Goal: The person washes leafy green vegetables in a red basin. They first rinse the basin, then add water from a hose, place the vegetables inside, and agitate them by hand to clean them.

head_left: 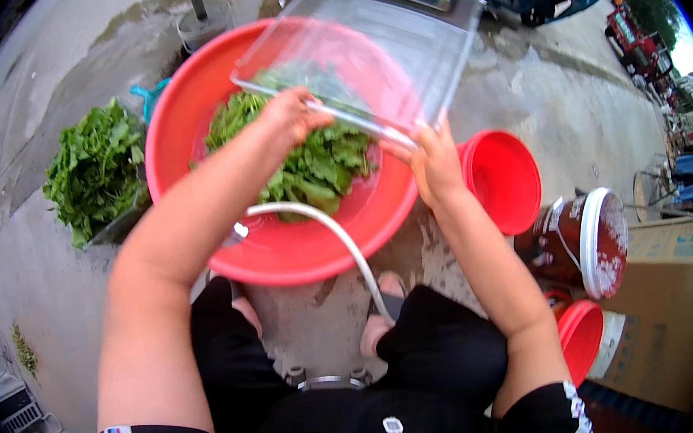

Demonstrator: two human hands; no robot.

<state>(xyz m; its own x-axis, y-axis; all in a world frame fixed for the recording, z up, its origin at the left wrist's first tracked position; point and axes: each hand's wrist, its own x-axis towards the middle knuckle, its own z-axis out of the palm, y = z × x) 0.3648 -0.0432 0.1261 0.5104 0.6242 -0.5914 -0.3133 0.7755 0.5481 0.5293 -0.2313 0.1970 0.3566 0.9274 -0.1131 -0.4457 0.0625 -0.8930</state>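
Left hand point(296, 118) has its fingers curled round the near edge of the clear bin point(415, 33), which tilts out beyond both hands above the red tub point(161, 152), and the right hand point(434, 159) clasps the near right corner, fingers bent! Across the concrete point(38, 286), it's heaped greens point(97, 168), the tub with leaves point(312, 173) and hose point(348, 242), red bucket point(503, 183), brown pail point(555, 235), carton point(675, 290).
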